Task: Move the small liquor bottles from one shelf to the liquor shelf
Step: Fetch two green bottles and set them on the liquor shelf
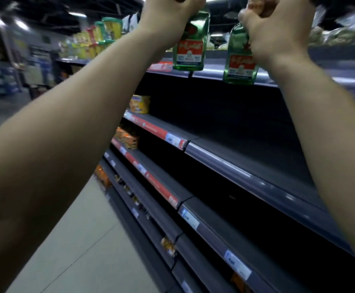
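Note:
Both my arms are raised toward the top of the frame. My left hand (170,11) is closed around the neck of a small green liquor bottle (190,46) with a red and white label, which hangs below my fist. My right hand (277,28) grips the top of a second small green liquor bottle (240,62) of the same kind. Both bottles hang in front of the top shelf's edge (214,70). The bottle caps are hidden inside my fists.
A dark shelving unit runs along the right, its shelves (225,159) mostly bare, with red price strips (155,130). Yellow and orange packs (139,104) sit at the left ends. Yellow-green containers (109,30) and pale bagged goods (341,30) stand on top. The aisle floor (77,240) lies lower left.

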